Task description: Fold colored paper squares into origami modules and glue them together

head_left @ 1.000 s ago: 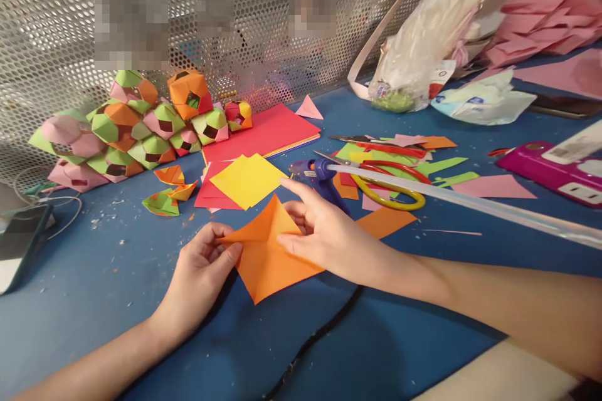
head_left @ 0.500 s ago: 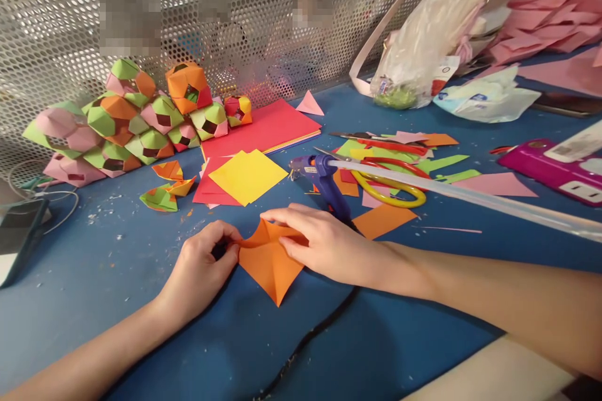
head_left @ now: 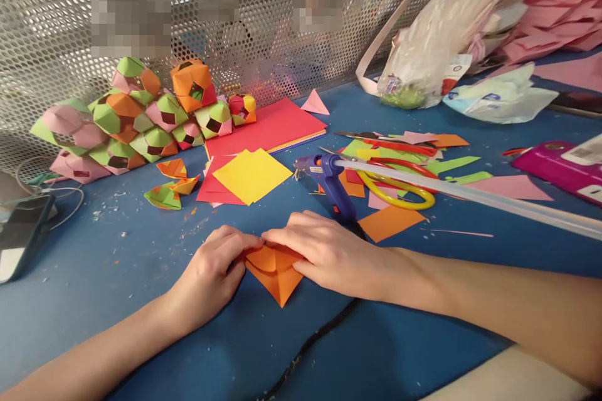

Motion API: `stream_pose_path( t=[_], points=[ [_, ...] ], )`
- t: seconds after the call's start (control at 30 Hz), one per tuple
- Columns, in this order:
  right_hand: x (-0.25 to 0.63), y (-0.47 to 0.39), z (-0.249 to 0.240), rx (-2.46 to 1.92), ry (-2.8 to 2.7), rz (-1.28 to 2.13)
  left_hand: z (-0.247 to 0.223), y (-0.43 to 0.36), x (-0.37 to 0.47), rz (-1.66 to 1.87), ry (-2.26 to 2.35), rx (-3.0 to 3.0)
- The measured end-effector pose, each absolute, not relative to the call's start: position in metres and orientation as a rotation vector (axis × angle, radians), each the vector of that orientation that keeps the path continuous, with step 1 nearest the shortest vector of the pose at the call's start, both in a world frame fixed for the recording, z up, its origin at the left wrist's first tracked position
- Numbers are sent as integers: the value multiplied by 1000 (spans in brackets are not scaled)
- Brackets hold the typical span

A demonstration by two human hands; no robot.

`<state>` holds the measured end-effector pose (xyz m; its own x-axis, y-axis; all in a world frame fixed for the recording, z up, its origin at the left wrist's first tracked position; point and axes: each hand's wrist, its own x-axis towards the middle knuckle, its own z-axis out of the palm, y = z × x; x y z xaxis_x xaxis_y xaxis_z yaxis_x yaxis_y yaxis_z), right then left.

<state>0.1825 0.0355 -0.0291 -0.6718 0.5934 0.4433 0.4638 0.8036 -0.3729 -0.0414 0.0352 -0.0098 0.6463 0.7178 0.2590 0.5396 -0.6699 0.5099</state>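
An orange square of paper [head_left: 277, 279] lies creased on the blue table, its top corner bent down toward the middle and its lower corner pointing at me. My left hand [head_left: 219, 269] is closed on its left edge, the index finger reaching to the top fold. From the right, my right hand [head_left: 324, 250] grips the top and right edges between thumb and fingers. The fingertips of both hands nearly meet at the fold. Just beyond lie yellow paper squares [head_left: 251, 177] on red sheets. A blue glue gun [head_left: 329, 182] with a long clear glue stick rests behind my right hand.
Folded paper modules [head_left: 117, 116] are stacked at the back left against a perforated metal screen [head_left: 263, 31]. Scissors [head_left: 399, 191] lie among paper scraps on the right. A phone [head_left: 23, 232] sits at the left edge. A black cord [head_left: 324, 332] crosses the front.
The orange paper's top corner has been folded down toward its centre. My left hand has moved right and up, closer to my right hand. The view has shifted slightly.
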Motion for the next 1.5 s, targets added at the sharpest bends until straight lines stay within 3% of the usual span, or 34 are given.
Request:
stream_pose_path(
  t=[0.4, 1.13, 1.5],
  points=[
    [182, 35, -29, -785, -2485, 263, -11, 36, -41, 629, 853, 2623],
    [196, 27, -3, -905, -2754, -207, -5, 34, -44, 462, 972, 2978],
    [186, 34, -15, -1074, -2207, 181, -4, 34, -41, 646, 1300, 2487]
  ],
)
